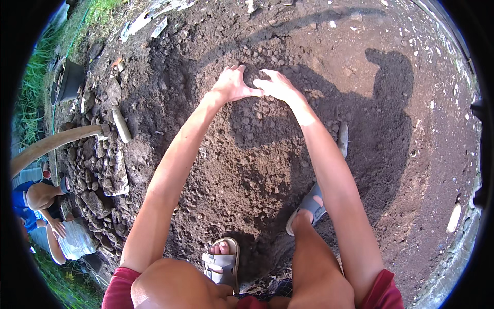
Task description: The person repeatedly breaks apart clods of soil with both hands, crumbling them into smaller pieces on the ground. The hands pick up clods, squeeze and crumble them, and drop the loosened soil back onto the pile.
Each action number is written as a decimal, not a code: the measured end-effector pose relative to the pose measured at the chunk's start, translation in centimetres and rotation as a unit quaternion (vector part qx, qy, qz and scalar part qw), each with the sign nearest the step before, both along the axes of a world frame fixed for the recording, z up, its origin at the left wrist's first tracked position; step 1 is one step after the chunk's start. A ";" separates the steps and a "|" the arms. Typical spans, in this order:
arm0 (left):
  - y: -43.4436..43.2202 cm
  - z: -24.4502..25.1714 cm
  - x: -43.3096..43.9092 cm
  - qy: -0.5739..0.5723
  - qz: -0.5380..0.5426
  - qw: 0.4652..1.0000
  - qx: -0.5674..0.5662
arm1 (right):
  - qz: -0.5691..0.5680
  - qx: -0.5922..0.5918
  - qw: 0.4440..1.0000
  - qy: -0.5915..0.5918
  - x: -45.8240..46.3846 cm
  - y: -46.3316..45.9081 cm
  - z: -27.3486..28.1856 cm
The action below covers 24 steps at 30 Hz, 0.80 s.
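Note:
Both my arms reach forward over loose brown soil [239, 166]. My left hand [234, 85] is spread at the upper middle, palm side near the dirt, with nothing seen in it. Close beside it on the right, my right hand [278, 85] has its fingers apart, and the thumbs nearly meet or touch. Small clods [266, 56] lie just beyond the hands. Whether the fingertips press into the soil cannot be told. Below my right forearm, a flat grey stone or blade-like piece [342, 139] lies partly in the dirt.
At left are a black bucket [73, 82], a trowel [122, 125], a curved wooden handle [58, 143], a flat metal blade [121, 177] and heaped stones [90, 154]. Another person [40, 197] crouches by a pale sack [77, 239]. My sandalled feet [224, 258] stand on the soil. A concrete edge [459, 247] curves at right.

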<state>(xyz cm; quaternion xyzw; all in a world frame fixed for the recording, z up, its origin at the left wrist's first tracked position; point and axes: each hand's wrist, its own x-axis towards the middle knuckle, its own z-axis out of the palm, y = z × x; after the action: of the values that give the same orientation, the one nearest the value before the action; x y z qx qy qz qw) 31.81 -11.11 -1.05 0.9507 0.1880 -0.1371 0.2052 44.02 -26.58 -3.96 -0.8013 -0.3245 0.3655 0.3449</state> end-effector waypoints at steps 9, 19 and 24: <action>-0.7 1.0 -2.1 -0.022 0.048 0.992 -0.116 | 0.011 0.035 0.997 0.069 -0.8 -2.7 0.4; 0.1 2.6 -0.9 0.065 0.033 0.980 -0.187 | -0.019 0.043 0.998 -0.049 -2.6 -2.8 1.0; 0.2 3.1 -0.6 0.129 0.056 0.965 -0.223 | -0.057 0.098 0.993 -0.024 -3.6 -3.5 1.1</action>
<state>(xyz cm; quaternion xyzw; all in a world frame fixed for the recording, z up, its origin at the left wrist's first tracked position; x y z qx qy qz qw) 31.22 -10.90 2.01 0.8431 0.2302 -0.2854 0.3935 40.44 -30.03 -2.90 -0.7898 -0.3204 0.2920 0.4339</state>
